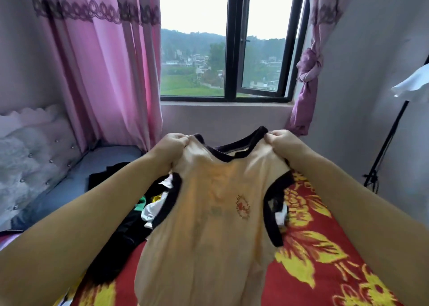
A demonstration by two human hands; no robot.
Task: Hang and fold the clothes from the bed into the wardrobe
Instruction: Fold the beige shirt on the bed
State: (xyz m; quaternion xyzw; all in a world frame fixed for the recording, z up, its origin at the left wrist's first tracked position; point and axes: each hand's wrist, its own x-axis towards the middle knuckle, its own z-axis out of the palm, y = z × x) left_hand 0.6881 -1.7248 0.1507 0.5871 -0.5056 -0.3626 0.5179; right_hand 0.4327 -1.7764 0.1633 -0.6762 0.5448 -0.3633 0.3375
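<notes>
A pale orange sleeveless top with black trim at neck and armholes (209, 212) hangs spread between both hands, its hem draping toward the person over the red bed cover with yellow flowers (313, 247). The left hand (170, 146) pinches one shoulder strap and the right hand (284, 143) pinches the other, held apart so the neckline stretches between them. Below and left of the left hand, a heap of dark, white and green clothes (139, 203) lies unsorted on the bed. Beyond the hands stand the black-framed window (228, 50) and pink curtains (111, 73). No wardrobe or hanger is in view, so the task looks early: one garment lifted, nothing visibly folded, the heap waiting.
</notes>
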